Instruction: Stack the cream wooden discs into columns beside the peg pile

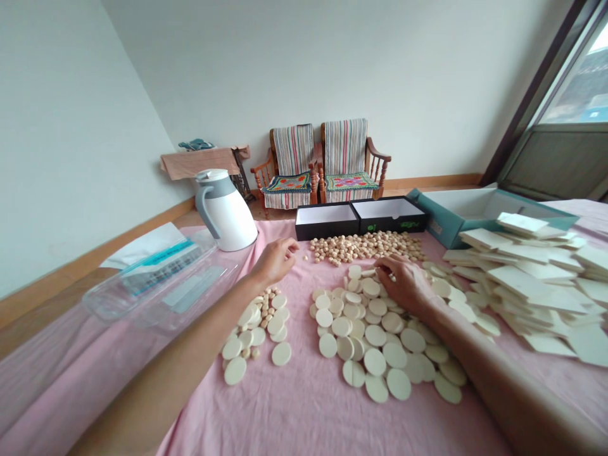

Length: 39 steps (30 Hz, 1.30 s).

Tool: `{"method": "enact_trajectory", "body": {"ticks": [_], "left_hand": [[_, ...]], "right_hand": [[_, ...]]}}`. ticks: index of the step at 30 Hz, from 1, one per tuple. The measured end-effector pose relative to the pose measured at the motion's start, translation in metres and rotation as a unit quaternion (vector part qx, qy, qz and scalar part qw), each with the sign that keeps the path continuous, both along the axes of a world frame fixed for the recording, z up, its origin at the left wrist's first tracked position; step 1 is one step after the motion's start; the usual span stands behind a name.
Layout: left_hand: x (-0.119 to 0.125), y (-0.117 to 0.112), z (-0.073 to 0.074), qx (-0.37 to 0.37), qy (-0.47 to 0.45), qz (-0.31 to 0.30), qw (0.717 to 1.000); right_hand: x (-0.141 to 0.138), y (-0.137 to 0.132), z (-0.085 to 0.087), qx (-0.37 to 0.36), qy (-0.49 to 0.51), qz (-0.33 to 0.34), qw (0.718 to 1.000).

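My left hand (275, 259) reaches forward over the pink cloth (304, 411), fingers loosely curled and pinched toward the heap of small round wooden beads (365, 246). What it pinches, if anything, is hidden. My right hand (403, 282) rests on the large pile of pale wooden discs (380, 342), fingers curled around a disc at the pile's far edge. A smaller pile of discs and small pieces (259, 329) lies under my left forearm.
Two open black boxes (361, 216) stand behind the beads. A white jug (223, 209) and a clear plastic tub (161, 285) sit on the left. Stacked pale square tiles (532, 278) and a teal box (456, 215) fill the right. Two chairs (323, 164) stand by the wall.
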State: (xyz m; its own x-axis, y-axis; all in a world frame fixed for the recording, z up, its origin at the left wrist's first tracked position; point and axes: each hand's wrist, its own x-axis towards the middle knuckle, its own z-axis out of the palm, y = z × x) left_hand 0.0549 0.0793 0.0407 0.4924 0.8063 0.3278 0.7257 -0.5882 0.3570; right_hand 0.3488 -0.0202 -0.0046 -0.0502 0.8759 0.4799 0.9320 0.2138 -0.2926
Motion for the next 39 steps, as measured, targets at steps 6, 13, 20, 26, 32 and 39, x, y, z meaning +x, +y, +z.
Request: {"method": "enact_trajectory", "body": {"ticks": [6,13,20,26,32,39], "left_hand": [[-0.033,0.018,-0.001,-0.047,0.069,0.076,0.994],[-0.049,0.023,-0.017,-0.078,0.110,0.070,0.988],[-0.025,0.027,-0.005,-0.055,0.068,0.066,0.994],[-0.038,0.025,0.001,-0.069,0.096,0.061,0.991],[-0.057,0.018,-0.011,-0.107,0.154,0.075,0.979],[-0.037,0.022,-0.008,-0.103,0.111,0.065,0.986]], "right_hand": [[-0.001,0.000,-0.001,-0.004,-0.002,-0.002,1.000],[0.000,0.001,-0.002,-0.005,-0.004,0.001,1.000],[0.000,0.001,0.000,-0.006,-0.008,0.002,1.000],[-0.002,-0.001,0.003,-0.011,-0.008,0.007,1.000],[-0.001,0.000,0.000,-0.013,-0.005,0.001,1.000],[-0.001,0.000,0.001,-0.009,-0.004,0.003,1.000]]}}
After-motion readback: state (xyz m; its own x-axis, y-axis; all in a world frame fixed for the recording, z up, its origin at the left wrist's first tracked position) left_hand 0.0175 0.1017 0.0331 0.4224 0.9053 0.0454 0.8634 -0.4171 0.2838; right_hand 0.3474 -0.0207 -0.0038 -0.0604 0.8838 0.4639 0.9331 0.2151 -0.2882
